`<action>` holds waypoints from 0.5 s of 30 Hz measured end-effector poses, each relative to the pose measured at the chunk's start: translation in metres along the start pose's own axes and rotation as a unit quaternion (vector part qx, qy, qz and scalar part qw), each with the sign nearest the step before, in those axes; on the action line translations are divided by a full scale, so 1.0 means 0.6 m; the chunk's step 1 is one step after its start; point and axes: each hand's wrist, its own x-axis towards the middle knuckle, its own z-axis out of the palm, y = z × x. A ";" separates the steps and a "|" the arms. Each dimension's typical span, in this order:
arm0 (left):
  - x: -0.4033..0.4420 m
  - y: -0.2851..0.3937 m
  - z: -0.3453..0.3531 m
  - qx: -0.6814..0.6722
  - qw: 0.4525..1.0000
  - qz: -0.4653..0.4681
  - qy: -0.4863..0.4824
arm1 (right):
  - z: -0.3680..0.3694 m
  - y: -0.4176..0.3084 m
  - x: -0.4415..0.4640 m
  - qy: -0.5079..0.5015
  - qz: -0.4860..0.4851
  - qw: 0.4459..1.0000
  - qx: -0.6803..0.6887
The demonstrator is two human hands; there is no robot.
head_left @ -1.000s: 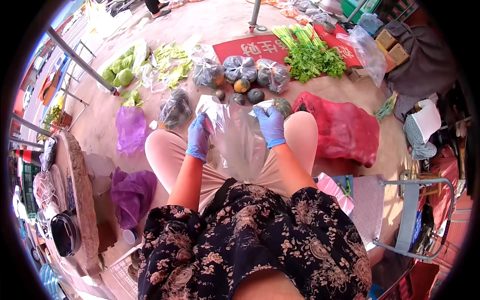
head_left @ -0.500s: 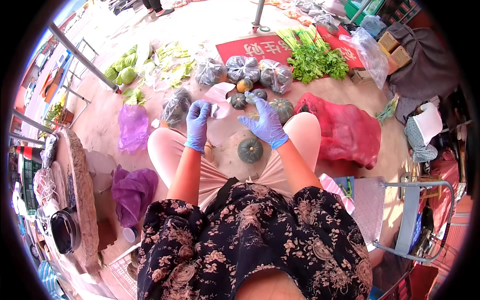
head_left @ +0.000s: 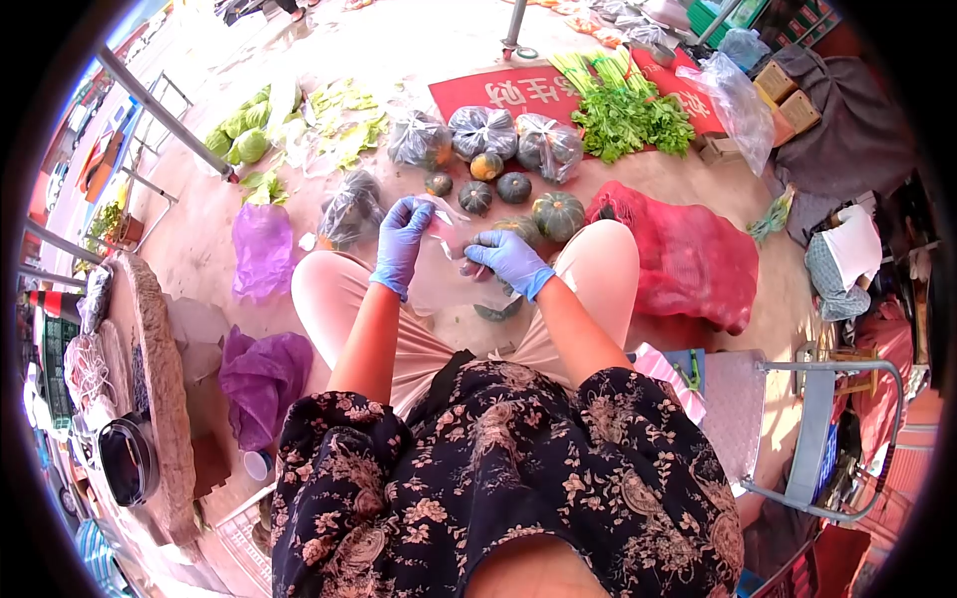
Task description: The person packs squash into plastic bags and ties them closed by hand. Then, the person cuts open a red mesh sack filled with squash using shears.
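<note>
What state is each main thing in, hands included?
Left hand, pinching the clear bag
Right hand, at the clear bag, grip unclear
Clear bag, limp, apparently unfilled
Nearest pumpkin, partly hidden
Three grey bags, filled
Red net sack, filled, lying down
Darker purple sheet, crumpled
Red banner, spread flat

L hand [head_left: 399, 244] pinched, gloved – R hand [head_left: 508, 261] slightly lower, fingers twd L – arms [head_left: 365, 341] fwd.

plastic bag [head_left: 449, 237] | clear, thin, crumpled | held up between left hand [head_left: 402, 244] and right hand [head_left: 510, 261]
</note>
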 end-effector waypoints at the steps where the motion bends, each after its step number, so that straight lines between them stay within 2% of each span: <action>1: 0.002 -0.005 -0.004 0.005 1.000 0.001 0.007 | 0.000 0.000 0.000 0.032 0.002 0.999 0.008; 2: 0.004 -0.010 -0.008 0.011 1.000 0.002 0.014 | 0.000 0.000 0.001 0.064 0.005 0.998 0.016; 3: -0.001 -0.001 -0.006 0.172 0.982 0.021 0.076 | 0.000 -0.002 0.000 0.098 0.007 0.995 0.024; 4: -0.010 0.012 -0.003 0.327 0.934 0.040 0.135 | -0.003 0.005 0.004 0.121 0.001 0.991 0.057; 5: -0.017 0.018 -0.001 0.450 0.867 0.135 0.165 | -0.009 0.017 0.010 0.144 -0.005 0.985 0.090; 8: -0.054 0.055 0.045 0.420 0.885 0.187 0.079 | -0.015 0.027 0.017 0.180 -0.013 0.972 0.150; 9: -0.064 0.044 0.051 0.415 0.894 0.169 0.017 | -0.014 0.029 0.019 0.179 -0.011 0.970 0.164; 10: -0.077 0.045 0.067 0.372 0.923 0.098 -0.029 | -0.010 0.031 0.022 0.176 -0.010 0.968 0.178; 12: -0.093 0.025 0.085 0.331 0.942 -0.009 -0.055 | 0.002 0.036 0.027 0.204 -0.033 0.963 0.173; 14: -0.091 -0.019 0.080 0.185 0.979 -0.068 -0.058 | 0.006 0.039 0.027 0.220 -0.037 0.964 0.147; 15: -0.088 -0.029 0.081 0.110 0.987 -0.098 -0.060 | 0.005 0.043 0.028 0.197 -0.026 0.962 0.188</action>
